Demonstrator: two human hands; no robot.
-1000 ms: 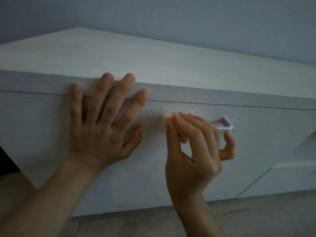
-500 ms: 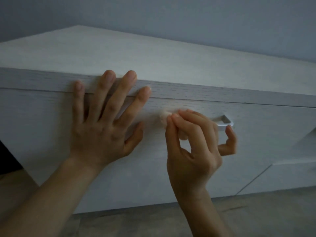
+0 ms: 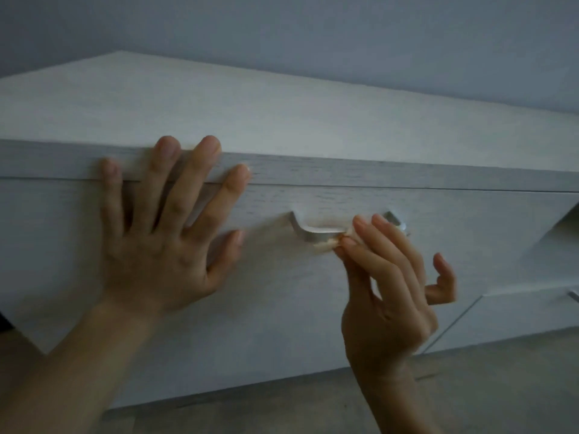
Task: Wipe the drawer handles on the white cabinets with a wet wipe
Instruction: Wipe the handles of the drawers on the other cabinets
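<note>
Right hand (image 3: 388,296): grip tight, thumb and fingers pinch wet wipe (image 3: 326,244). Wipe bunched small and pressed on drawer handle (image 3: 316,234), right of middle, so it can rub metal. Pinky sticks out, free.

Left hand (image 3: 156,245): grip not closed, fingers straight and spread, flat on drawer front (image 3: 282,292), likely to stop drawer sliding.

Behind: white cabinet top (image 3: 250,114). Another handle (image 3: 574,296) peeks at right edge, probably next.

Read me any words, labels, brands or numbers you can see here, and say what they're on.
None: no text shows on the cabinet, the handle, the wipe pinched by the right hand, or the wall.
</note>
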